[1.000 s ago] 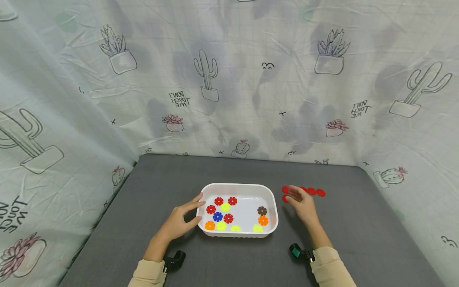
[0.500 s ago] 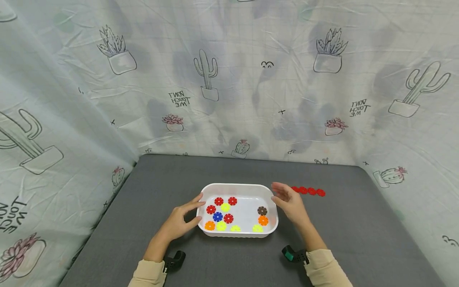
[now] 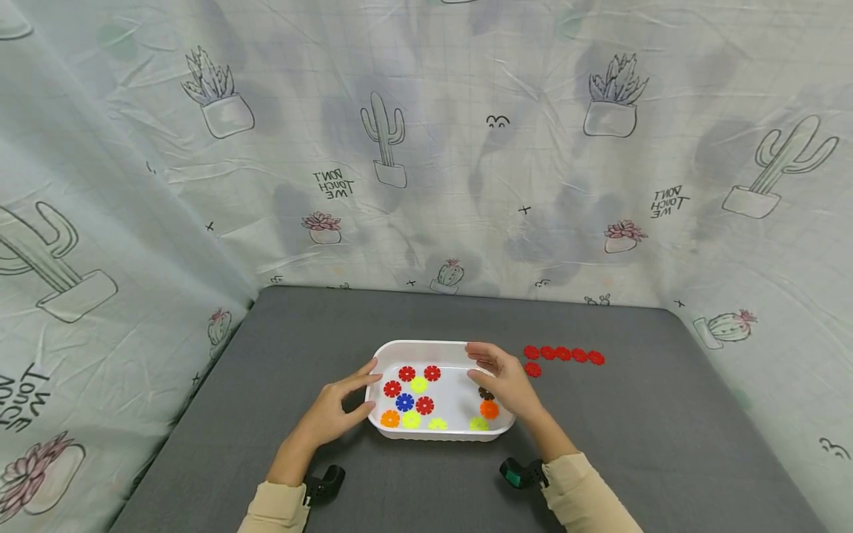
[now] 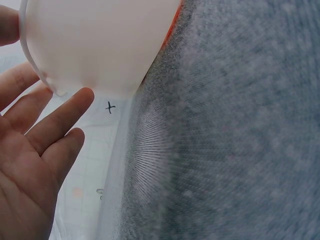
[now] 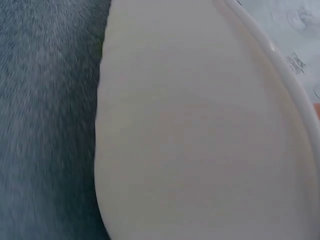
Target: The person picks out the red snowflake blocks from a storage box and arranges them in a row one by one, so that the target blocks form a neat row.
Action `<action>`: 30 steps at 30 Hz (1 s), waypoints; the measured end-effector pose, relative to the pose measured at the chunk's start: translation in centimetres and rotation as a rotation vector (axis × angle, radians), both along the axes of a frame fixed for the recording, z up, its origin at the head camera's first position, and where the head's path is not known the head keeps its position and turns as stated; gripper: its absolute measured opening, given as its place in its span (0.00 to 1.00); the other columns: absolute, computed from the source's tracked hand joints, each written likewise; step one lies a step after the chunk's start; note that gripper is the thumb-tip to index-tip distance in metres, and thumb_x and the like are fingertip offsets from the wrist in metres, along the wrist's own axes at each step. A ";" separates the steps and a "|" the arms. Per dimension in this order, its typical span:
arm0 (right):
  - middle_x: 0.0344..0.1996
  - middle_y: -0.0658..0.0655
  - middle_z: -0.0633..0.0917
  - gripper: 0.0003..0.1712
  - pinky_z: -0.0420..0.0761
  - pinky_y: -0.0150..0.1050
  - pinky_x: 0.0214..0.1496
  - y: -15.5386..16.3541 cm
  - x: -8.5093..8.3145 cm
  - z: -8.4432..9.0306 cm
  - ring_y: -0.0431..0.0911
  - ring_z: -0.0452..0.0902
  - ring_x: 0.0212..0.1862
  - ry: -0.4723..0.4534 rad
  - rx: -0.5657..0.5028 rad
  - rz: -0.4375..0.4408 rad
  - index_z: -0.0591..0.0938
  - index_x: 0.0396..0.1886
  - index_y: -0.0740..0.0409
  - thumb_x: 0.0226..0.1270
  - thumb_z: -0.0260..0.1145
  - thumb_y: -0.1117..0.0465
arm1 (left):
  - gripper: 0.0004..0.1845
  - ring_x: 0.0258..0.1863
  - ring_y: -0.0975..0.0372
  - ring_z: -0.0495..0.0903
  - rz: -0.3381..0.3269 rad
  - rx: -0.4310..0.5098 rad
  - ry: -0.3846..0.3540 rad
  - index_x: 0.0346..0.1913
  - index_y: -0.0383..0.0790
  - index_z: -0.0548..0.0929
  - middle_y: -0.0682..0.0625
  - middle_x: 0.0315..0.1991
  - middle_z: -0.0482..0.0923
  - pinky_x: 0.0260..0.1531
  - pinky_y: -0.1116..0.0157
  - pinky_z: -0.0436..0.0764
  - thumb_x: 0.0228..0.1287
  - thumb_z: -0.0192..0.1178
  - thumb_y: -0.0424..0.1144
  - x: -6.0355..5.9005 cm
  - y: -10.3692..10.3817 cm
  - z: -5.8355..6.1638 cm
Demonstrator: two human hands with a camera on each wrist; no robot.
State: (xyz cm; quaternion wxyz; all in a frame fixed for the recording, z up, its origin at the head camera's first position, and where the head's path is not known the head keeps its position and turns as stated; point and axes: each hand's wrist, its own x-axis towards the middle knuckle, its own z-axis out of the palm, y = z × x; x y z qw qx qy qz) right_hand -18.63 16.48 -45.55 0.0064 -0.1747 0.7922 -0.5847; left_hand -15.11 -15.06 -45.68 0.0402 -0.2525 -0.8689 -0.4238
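Note:
In the head view, a white plastic tray (image 3: 440, 435) holds notched plastic snowflake discs: several red ones (image 3: 424, 405), a blue disc (image 3: 404, 403), orange discs (image 3: 489, 409), yellow-green discs (image 3: 418, 384) and a brown disc (image 3: 487, 394). My left hand (image 3: 336, 407) holds the tray's left end, thumb and fingertips over the rim; the left wrist view shows two more fingers (image 4: 62, 117) fairly straight along the outer wall. Over the tray's right end hovers my right hand (image 3: 503, 381), fingers bent loosely, no disc visible in it. It partly covers the brown disc.
Right of the tray, a row of red discs (image 3: 563, 354) lies on the grey table (image 3: 426, 488), with a single red disc (image 3: 532, 369) below its left end. A printed curtain (image 3: 433, 170) hangs behind and at both sides. Each wrist wears a black band (image 3: 325, 485).
My right hand has moved left from the red discs to over the tray's right end, leaving the lower red disc on the table. My left hand and the tray have stayed put.

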 end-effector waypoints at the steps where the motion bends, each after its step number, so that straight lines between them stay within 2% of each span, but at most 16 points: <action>1: 0.55 0.63 0.74 0.25 0.70 0.47 0.59 -0.4 -0.1 0.1 0.55 0.70 0.56 -0.010 -0.001 0.007 0.72 0.56 0.61 0.57 0.64 0.62 | 0.23 0.61 0.50 0.66 0.002 0.000 -0.003 0.55 0.38 0.75 0.42 0.63 0.64 0.55 0.45 0.65 0.54 0.61 0.34 0.0 0.0 0.0; 9: 0.53 0.65 0.75 0.25 0.68 0.52 0.58 -3.3 0.2 2.3 0.60 0.69 0.56 -0.071 0.051 0.100 0.70 0.56 0.67 0.57 0.62 0.67 | 0.23 0.61 0.49 0.65 0.007 -0.004 -0.010 0.55 0.38 0.75 0.41 0.63 0.64 0.54 0.45 0.65 0.53 0.61 0.33 0.0 0.1 0.2; 12: 0.53 0.67 0.74 0.24 0.68 0.53 0.59 -3.9 -0.1 2.3 0.61 0.69 0.56 -0.102 0.062 0.137 0.71 0.55 0.67 0.58 0.62 0.67 | 0.23 0.61 0.50 0.66 0.007 -0.003 -0.012 0.55 0.38 0.75 0.42 0.63 0.64 0.55 0.45 0.65 0.53 0.61 0.33 0.0 0.1 0.2; 17: 0.54 0.64 0.75 0.24 0.70 0.51 0.58 -4.7 -1.0 1.1 0.58 0.71 0.56 -0.146 0.127 0.192 0.72 0.55 0.64 0.58 0.63 0.63 | 0.22 0.61 0.50 0.66 0.010 -0.001 -0.017 0.55 0.39 0.75 0.42 0.63 0.64 0.54 0.45 0.67 0.53 0.61 0.33 0.0 0.1 0.2; 24: 0.50 0.59 0.79 0.21 0.74 0.46 0.55 -5.7 -2.1 -0.6 0.52 0.75 0.52 -0.147 0.273 0.331 0.75 0.52 0.61 0.58 0.62 0.63 | 0.22 0.60 0.49 0.67 0.006 0.003 -0.021 0.55 0.39 0.75 0.42 0.63 0.64 0.54 0.45 0.66 0.53 0.61 0.32 0.0 0.1 0.5; 30: 0.48 0.52 0.80 0.20 0.76 0.39 0.53 -6.1 -2.2 -1.2 0.45 0.76 0.50 -0.209 0.378 0.361 0.77 0.50 0.57 0.56 0.64 0.62 | 0.22 0.60 0.49 0.67 0.001 -0.002 -0.010 0.54 0.39 0.75 0.41 0.63 0.64 0.54 0.45 0.67 0.53 0.61 0.32 0.0 0.0 0.5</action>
